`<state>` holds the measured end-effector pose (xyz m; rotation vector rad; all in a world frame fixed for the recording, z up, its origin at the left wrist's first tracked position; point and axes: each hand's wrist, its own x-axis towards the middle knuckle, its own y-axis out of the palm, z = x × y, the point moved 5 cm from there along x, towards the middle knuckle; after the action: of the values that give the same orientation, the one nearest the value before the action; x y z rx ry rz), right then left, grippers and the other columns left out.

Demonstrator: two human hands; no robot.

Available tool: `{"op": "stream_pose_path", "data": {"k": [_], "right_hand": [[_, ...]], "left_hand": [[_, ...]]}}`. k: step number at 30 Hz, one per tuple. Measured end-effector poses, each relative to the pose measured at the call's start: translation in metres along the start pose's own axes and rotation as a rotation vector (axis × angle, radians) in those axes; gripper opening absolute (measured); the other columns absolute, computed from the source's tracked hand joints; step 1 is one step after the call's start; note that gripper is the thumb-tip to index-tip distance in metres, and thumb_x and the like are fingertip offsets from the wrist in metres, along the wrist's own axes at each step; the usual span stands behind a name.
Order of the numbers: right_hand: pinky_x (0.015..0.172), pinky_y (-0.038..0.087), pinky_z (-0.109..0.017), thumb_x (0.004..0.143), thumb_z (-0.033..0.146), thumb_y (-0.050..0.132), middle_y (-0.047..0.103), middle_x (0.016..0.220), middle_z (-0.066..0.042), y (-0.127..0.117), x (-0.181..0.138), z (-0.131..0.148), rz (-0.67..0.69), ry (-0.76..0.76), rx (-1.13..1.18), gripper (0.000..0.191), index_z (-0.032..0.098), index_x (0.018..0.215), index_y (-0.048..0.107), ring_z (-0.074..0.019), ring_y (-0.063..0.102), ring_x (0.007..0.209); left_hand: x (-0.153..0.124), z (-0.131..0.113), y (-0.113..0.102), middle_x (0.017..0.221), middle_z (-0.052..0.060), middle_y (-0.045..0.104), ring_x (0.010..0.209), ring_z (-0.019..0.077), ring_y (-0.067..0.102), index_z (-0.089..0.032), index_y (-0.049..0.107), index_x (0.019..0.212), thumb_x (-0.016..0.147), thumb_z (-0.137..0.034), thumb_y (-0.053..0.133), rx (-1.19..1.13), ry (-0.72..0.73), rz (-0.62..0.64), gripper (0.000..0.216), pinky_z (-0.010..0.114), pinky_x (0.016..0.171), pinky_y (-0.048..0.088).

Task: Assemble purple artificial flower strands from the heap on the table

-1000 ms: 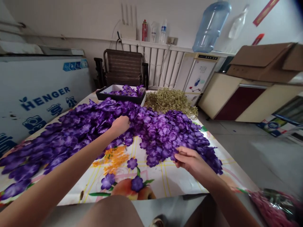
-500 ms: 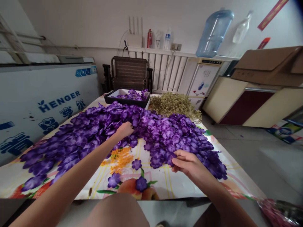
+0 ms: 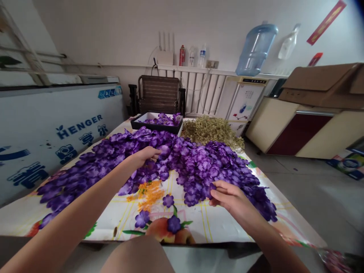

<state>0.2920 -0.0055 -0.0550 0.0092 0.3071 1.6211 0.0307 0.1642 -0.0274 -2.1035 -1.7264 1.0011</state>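
My left hand [image 3: 145,154] reaches over the left heap of purple artificial flower pieces [image 3: 113,157]. Its fingers are closed together, and a paler flower piece [image 3: 164,150] shows at the fingertips. Beside the right heap [image 3: 207,161], my right hand [image 3: 227,194] pinches a small purple flower piece [image 3: 212,187] between thumb and fingers. Orange bits [image 3: 149,195] lie scattered between the hands. Three loose flower pieces rest near the table's front edge, one of them a five-petalled blossom [image 3: 168,201].
A black-rimmed box [image 3: 155,127] with purple flowers stands at the table's back, left of a pile of dry yellow-green stems [image 3: 212,131]. Behind is a brown folding chair [image 3: 159,93]. A white freezer [image 3: 85,102] flanks the left; a cardboard box [image 3: 321,81] tops the right cabinet.
My left hand has lifted slightly from the heap, its fingers now stretched forward with a flower piece at their tips. My right hand stays in place with its flower piece. The view has shifted slightly.
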Motion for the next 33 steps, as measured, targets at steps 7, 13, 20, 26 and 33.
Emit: {"op": "stream_pose_path", "data": {"k": [7,13,20,26,33], "right_hand": [[0.076,0.044,-0.030,0.064,0.025,0.077,0.072,0.085,-0.006,0.013,0.008,0.001,0.029,-0.074,0.067,0.013,0.019,0.066,0.065,-0.0203,0.063,0.083],[0.092,0.040,-0.037,0.059,0.029,0.082,0.058,0.130,-0.004,0.037,-0.010,0.025,0.128,-0.173,0.253,0.015,0.024,0.061,0.068,-0.0239,0.058,0.108],[0.085,0.043,-0.032,0.068,0.019,0.070,0.069,0.102,-0.003,0.060,-0.025,0.026,0.074,-0.258,0.072,0.009,0.026,0.071,0.075,-0.0212,0.059,0.098],[0.067,0.044,-0.026,0.071,0.018,0.063,0.068,0.068,0.001,0.061,-0.025,0.026,0.033,-0.249,-0.013,0.012,0.023,0.071,0.073,-0.0151,0.059,0.067],[0.064,0.044,-0.027,0.071,0.019,0.060,0.068,0.070,-0.001,0.065,-0.033,0.040,-0.006,-0.304,-0.195,0.013,0.022,0.068,0.073,-0.0176,0.060,0.069]], "left_hand": [[-0.045,-0.002,0.015,0.114,0.009,0.060,0.094,0.0211,0.062,-0.015,0.056,0.116,0.091,-0.030,0.055,-0.256,0.038,0.079,0.030,0.040,0.079,0.054],[-0.107,-0.015,0.054,0.040,-0.011,0.029,0.033,0.0036,0.026,-0.016,0.043,0.055,0.086,-0.028,0.055,-0.416,0.187,0.241,0.035,0.017,0.036,0.026],[-0.158,-0.030,0.079,0.034,-0.011,0.031,0.031,0.0040,0.023,-0.018,0.050,0.058,0.071,-0.031,0.059,-0.469,0.259,0.478,0.021,0.019,0.034,0.017],[-0.171,-0.032,0.078,0.038,-0.013,0.024,0.034,0.0037,0.017,-0.020,0.041,0.057,0.073,-0.029,0.056,-0.544,0.224,0.548,0.024,0.018,0.036,0.018],[-0.171,-0.022,0.076,0.038,-0.012,0.028,0.035,0.0049,0.019,-0.020,0.042,0.058,0.078,-0.044,0.059,-0.515,0.277,0.515,0.036,0.020,0.037,0.018]]}}
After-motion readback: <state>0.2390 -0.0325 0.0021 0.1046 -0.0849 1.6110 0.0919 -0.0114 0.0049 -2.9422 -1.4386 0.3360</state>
